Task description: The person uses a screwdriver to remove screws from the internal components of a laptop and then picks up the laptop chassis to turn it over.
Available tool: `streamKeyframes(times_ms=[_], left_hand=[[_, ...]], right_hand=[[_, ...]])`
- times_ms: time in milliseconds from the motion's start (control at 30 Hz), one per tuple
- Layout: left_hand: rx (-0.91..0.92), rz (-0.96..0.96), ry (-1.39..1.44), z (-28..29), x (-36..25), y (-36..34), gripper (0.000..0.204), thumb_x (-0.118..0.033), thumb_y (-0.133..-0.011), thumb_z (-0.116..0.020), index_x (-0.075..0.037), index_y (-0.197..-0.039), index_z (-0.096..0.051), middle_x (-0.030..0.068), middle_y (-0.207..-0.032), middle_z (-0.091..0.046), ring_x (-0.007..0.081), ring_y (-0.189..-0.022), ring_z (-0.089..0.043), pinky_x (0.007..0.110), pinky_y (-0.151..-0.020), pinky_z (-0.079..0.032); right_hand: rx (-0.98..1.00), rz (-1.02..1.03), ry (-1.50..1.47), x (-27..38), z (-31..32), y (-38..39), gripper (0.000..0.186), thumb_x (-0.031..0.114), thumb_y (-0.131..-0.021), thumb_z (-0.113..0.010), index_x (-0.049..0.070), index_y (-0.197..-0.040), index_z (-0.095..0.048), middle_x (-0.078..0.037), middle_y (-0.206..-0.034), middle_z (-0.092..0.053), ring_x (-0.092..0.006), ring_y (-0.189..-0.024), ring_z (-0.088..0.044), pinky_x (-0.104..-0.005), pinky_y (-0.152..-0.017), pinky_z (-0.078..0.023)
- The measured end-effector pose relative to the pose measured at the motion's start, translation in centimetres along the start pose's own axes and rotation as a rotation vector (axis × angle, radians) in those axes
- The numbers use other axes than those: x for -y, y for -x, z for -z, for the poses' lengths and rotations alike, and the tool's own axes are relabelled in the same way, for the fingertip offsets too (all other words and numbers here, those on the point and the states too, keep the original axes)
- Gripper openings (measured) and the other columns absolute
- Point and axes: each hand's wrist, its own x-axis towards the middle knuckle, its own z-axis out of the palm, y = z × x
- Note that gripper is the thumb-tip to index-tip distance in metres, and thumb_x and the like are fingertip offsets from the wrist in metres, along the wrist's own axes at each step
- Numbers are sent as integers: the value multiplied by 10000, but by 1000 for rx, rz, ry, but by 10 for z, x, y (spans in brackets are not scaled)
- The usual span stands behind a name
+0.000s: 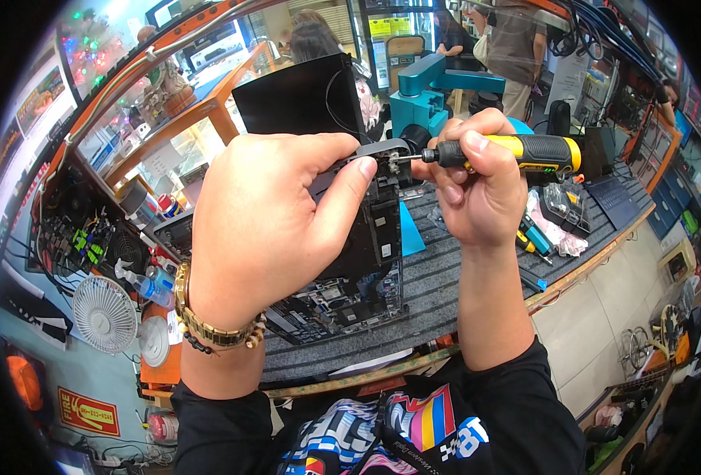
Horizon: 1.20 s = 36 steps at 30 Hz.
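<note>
My left hand (263,214) is closed, pinching a small dark grey part (384,148) between thumb and forefinger above the bench. A yellow and black cordless screwdriver (552,152) lies level in my right hand (485,186), fingers wrapped round its front end. Its thin bit points left and meets the exposed side of the grey part; whether it sits in a screw is too small to tell. Beneath my hands is an opened laptop (342,297) with its inner boards bare. Its black screen panel (291,99) stands tilted behind, and my left hand hides much of the middle.
A teal clamp-like stand (418,99) rises behind the hands. A blue triangular piece (411,229) lies on the ribbed grey mat (437,297). Hand tools (534,236) and a clear case (562,207) are at right. A white fan (104,314) and spray bottle (153,286) stand left.
</note>
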Motion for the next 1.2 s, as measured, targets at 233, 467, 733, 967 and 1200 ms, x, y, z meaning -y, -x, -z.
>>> streamKeyframes(times_ms=[233,467,733,967,1200], left_hand=[[2,-13,2,-1,1,0,189,-145,-950,-779,41,-980,-785,157,-649,-661,242,-529,-611,344,-536,-427],[5,-10,-2,0,-1,0,191,-145,-948,-782,44,-977,-783,162,-654,-666,250,-533,-618,347,-539,-433],[9,52,-2,1,-3,-2,173,-191,-910,-782,-19,-896,-790,171,-681,-687,350,-603,-683,409,-555,-505],[-15,36,2,0,-1,0,178,-190,-910,-783,-13,-897,-788,173,-675,-681,354,-591,-677,408,-545,-500],[23,11,-5,3,-4,0,184,-136,-950,-782,44,-990,-786,158,-686,-702,241,-553,-647,336,-550,-452]], right_hand=[[13,18,5,2,-2,-2,118,125,-974,-681,25,-965,-618,-44,-663,-554,-82,-481,-475,-447,-733,-686],[33,8,0,1,1,-1,122,127,-975,-683,26,-964,-616,-42,-659,-547,-85,-482,-476,-445,-729,-684],[32,19,23,3,-1,-3,118,122,-979,-666,25,-951,-605,-40,-653,-540,-80,-482,-462,-441,-721,-684],[40,12,-3,2,0,-3,119,119,-982,-658,18,-955,-602,-39,-653,-540,-70,-483,-449,-439,-724,-686],[47,12,9,4,-1,-3,116,120,-985,-658,16,-962,-612,-33,-639,-535,-66,-487,-455,-447,-737,-689]])
